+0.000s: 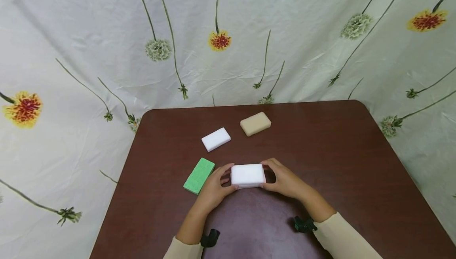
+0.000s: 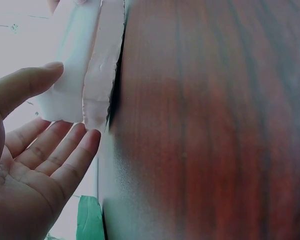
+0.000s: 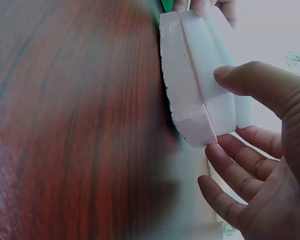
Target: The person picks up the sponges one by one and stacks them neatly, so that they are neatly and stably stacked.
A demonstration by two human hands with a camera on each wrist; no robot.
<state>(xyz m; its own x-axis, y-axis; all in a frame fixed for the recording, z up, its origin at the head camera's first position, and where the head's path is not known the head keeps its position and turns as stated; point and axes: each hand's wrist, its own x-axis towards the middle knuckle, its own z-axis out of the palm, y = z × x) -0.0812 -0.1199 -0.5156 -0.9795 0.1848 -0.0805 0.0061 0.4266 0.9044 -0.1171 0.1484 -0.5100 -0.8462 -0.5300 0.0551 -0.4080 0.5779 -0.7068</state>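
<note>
Stack of white sponges (image 1: 247,175): sat on the near half of the counter (image 1: 338,152), between both hands, its top face flat toward the head camera.
Left hand (image 1: 213,187): had hold of the stack's left end, thumb at the near side and forefinger at the far corner, the gap between them only as wide as the stack.
Right hand (image 1: 283,179): held the other end in much the same pinch; in the right wrist view the little finger (image 3: 220,197) stood apart from the stack.
Step in hand: probably squaring up the layers, since both sets of fingers pressed at opposite ends.
Next move: seemed to call for even pressure, then a gentle release on both sides so that the upper layers would not slide.
Loose sponges: a green sponge (image 1: 199,176) lay just beside the left hand; a white sponge (image 1: 216,139) and a beige sponge (image 1: 255,124) lay farther back.
Layer count: hard to settle; the right wrist view suggested three, but glare blurred the upper ones.
Lowest layer: looked pinkish with a ragged bottom edge; whether that was its colour or the light could not be told.
Underside: lost in dark shadow.
Cut off: the stack's far end, by the top of the left wrist view.
</note>
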